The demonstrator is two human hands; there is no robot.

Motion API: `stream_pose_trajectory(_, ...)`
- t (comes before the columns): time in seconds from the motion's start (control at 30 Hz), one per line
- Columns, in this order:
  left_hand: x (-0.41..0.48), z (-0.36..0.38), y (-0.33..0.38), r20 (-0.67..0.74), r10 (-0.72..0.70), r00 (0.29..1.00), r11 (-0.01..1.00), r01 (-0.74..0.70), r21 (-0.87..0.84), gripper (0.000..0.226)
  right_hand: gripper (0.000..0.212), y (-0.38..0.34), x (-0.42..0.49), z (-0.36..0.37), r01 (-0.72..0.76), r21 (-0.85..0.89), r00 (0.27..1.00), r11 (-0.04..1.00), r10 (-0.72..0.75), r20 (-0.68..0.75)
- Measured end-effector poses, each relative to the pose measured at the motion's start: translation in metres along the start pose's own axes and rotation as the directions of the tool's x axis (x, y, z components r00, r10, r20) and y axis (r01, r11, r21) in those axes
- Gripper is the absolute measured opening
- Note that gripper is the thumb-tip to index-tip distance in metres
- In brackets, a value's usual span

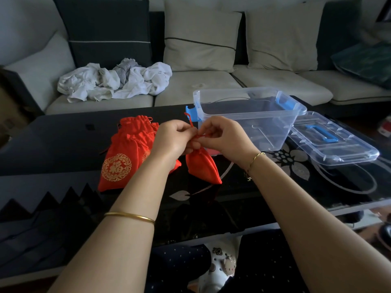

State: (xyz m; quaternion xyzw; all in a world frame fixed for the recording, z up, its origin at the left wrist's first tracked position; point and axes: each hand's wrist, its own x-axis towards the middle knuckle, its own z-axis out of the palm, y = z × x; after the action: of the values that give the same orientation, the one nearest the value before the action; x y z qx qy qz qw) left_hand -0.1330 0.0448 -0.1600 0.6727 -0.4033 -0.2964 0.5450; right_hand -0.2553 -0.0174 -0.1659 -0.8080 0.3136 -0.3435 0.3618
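Note:
A small red drawstring pouch (202, 166) hangs just above the black glass table (63, 140) at the centre. My left hand (173, 138) and my right hand (222, 138) meet over its gathered neck, each pinching the red drawstring (191, 123), one strand of which sticks up between them. To the left lies a pile of red pouches (124, 153); the front one bears a round gold emblem. Part of the pile is hidden behind my left wrist.
A clear plastic storage box (249, 115) with blue latches stands open behind my right hand, its clear lid (330, 138) with a blue handle lying to the right. Beyond the table is a grey sofa (211, 85) with cushions and crumpled white cloth (114, 81).

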Motion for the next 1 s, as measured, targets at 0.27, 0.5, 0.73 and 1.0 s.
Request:
stream_pose_trajectory(0.27,-0.0002,-0.0001,0.0031,-0.037,-0.031,0.999,0.999,0.031,-0.016,0.016,0.008,-0.0044,0.0018,0.004,0.138,-0.235,0.983,0.962,-0.162,-0.087)
stream_pose_trajectory(0.5,0.0015,-0.0051,0.0024,-0.074,-0.019,0.997,1.0,0.018,-0.006,0.013,0.007,-0.0067,0.0058,0.0072,0.147,-0.335,0.987,0.931,-0.158,-0.007)
stream_pose_trajectory(0.73,-0.0006,-0.0028,0.0084,-0.179,0.066,0.982,0.996,-0.076,-0.048,0.022,0.01,-0.0024,0.0058,0.0077,-0.28,0.207,0.96,0.938,0.272,0.066)
stream_pose_trajectory(1.0,-0.0036,-0.0021,0.0058,-0.034,0.489,0.872,0.801,-0.433,0.414,0.01,0.023,0.0002,0.0024,-0.0019,-0.475,0.65,0.858,0.593,0.476,0.193)
